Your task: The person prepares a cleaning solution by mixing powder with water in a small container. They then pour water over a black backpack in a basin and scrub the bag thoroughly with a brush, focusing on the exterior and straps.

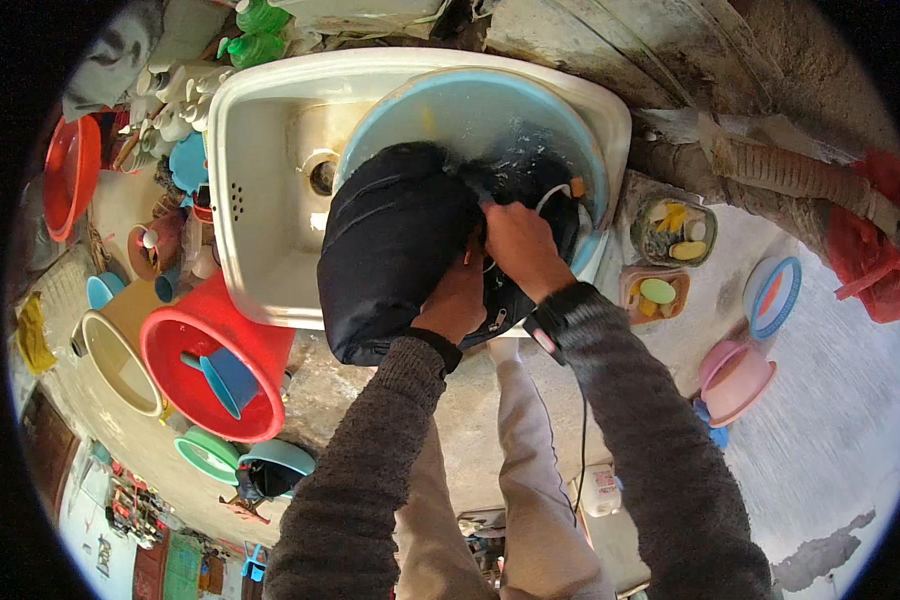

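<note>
A black padded garment with a zipper hangs over the near rim of a round blue-rimmed basin. Part of the cloth lies in the basin's water at the right, with a pale cord and a small orange piece beside it. My left hand grips the garment near its middle, its fingers partly hidden in the folds. Close by on the right, my right hand is closed on the dark cloth, near something small and bluish. The basin stands in a white sink, right of the drain.
A red bucket holding a blue dipper and a cream bucket stand left. Soap trays are right of the sink. Pink basins and a blue-rimmed basin lie farther right. Bottles crowd the upper left.
</note>
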